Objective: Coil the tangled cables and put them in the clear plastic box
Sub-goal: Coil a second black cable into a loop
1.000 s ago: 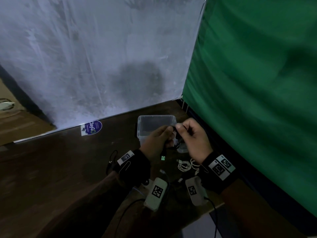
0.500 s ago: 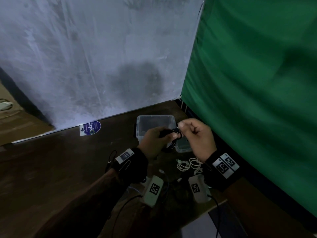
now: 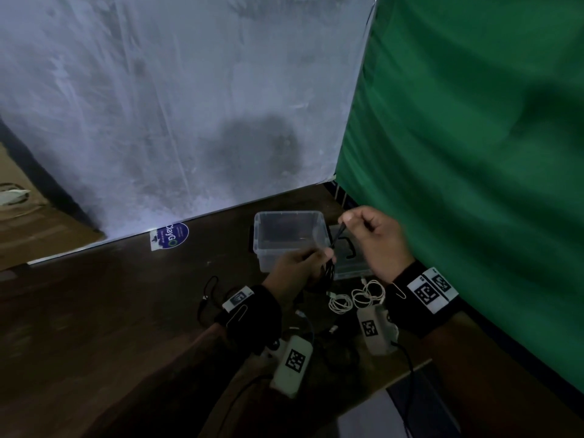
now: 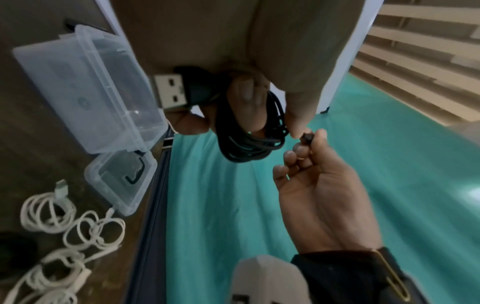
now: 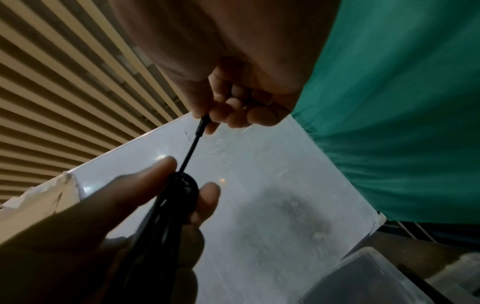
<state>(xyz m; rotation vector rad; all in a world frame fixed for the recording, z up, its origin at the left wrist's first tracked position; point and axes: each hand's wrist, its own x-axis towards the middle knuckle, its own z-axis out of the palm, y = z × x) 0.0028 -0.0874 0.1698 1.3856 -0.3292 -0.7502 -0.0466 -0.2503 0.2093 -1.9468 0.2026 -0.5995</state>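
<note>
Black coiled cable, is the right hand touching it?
Touching: in the right wrist view the right hand pinches the black coiled cable's free end.

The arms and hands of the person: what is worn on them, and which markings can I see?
Both hands, left hand and right hand, are bare. Each wrist has a black band with white square-code tags and a metal clip. White boxes with black codes and thin black cables hang below.

Lighting: dim, with a dark shadow on the pale backdrop (image 3: pixel 259 147). Wrist views: wide-angle bending at edges. Near hands soft, blurred.
</note>
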